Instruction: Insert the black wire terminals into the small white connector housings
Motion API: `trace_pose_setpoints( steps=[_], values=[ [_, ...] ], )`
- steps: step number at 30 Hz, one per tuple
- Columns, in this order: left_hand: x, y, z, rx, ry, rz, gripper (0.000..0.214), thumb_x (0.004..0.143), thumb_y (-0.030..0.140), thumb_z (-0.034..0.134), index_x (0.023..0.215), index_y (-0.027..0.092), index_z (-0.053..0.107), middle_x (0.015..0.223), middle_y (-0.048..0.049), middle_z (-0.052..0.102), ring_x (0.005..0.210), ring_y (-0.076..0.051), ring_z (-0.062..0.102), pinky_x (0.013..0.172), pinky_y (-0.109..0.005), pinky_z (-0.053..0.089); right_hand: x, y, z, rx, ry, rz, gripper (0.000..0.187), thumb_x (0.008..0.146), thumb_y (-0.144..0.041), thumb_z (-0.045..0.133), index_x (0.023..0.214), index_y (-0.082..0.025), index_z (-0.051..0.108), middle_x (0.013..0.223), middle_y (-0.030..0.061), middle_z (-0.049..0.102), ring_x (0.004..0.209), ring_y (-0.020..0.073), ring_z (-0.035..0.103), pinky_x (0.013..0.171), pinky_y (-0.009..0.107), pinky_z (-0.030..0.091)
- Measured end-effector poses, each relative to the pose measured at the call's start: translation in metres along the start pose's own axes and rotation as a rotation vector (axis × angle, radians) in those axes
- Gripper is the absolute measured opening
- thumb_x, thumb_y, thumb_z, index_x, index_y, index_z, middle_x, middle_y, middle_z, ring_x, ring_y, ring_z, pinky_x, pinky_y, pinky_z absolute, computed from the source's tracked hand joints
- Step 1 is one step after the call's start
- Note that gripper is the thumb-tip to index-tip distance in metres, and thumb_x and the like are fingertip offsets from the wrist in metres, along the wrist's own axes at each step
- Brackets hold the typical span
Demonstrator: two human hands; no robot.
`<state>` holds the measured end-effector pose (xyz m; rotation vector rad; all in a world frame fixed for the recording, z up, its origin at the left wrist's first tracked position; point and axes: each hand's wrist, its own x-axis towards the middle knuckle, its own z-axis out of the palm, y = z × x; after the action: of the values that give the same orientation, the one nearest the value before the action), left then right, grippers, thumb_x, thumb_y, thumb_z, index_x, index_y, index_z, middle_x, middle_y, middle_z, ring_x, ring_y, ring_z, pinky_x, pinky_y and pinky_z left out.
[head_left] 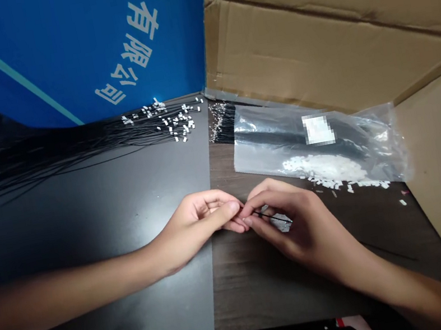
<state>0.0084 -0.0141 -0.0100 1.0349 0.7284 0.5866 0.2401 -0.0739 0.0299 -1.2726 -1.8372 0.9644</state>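
Black wire (273,216) is pinched by the right hand (301,224) above a dark wood tabletop (263,288). The left hand (195,229) is pressed against the right fingertips (247,221); any left-hand grip on the wire cannot be determined.

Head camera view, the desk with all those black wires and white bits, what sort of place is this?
Probably a makeshift wire-assembly workstation: a spread of thin black wires, loose small white connector pieces, and a clear plastic bag of parts, walled in by cardboard.
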Motion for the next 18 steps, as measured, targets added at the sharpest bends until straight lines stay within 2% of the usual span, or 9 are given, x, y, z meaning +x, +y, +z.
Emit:
trace_pose_setpoints(
  steps=[5,10,15,18],
  values=[
    [0.002,-0.003,-0.009,-0.161,-0.129,-0.050,0.040,0.089,0.032,0.112,0.112,0.015,0.085,0.101,-0.0077,0.093,0.098,-0.015,0.089,0.091,-0.019,0.068,-0.001,0.000,0.006,0.061,0.075,0.001,0.013,0.107,-0.015,0.081,0.106,-0.021,0.091,0.103,0.0048,0.085,0.085,0.0155,0.082,0.074,0.027,0.066],
    [0.002,-0.001,-0.010,-0.163,-0.150,-0.048,0.034,0.093,0.027,0.107,0.106,0.014,0.079,0.089,-0.0061,0.087,0.082,-0.013,0.083,0.077,-0.018,0.066,-0.003,-0.006,0.005,0.096,0.108,-0.022,0.016,0.108,-0.015,0.082,0.104,-0.025,0.094,0.103,0.0043,0.087,0.090,0.0160,0.085,0.078,0.027,0.067],
    [-0.006,0.004,-0.003,0.058,-0.017,0.096,0.022,0.094,0.021,0.096,0.109,0.014,0.082,0.086,-0.0019,0.074,0.075,-0.011,0.067,0.066,-0.018,0.054,-0.002,-0.009,0.005,0.084,0.144,0.062,0.020,0.107,-0.014,0.079,0.113,-0.026,0.093,0.101,0.0024,0.088,0.089,0.0158,0.085,0.078,0.028,0.068],
    [-0.010,0.003,0.001,0.206,0.110,0.131,0.011,0.093,0.023,0.091,0.098,0.015,0.085,0.085,-0.0036,0.073,0.070,-0.010,0.060,0.063,-0.020,0.050,-0.001,-0.009,0.005,0.049,0.143,0.140,0.016,0.103,-0.017,0.080,0.112,-0.023,0.091,0.095,0.0024,0.087,0.080,0.0164,0.082,0.070,0.028,0.066]
  ],
)
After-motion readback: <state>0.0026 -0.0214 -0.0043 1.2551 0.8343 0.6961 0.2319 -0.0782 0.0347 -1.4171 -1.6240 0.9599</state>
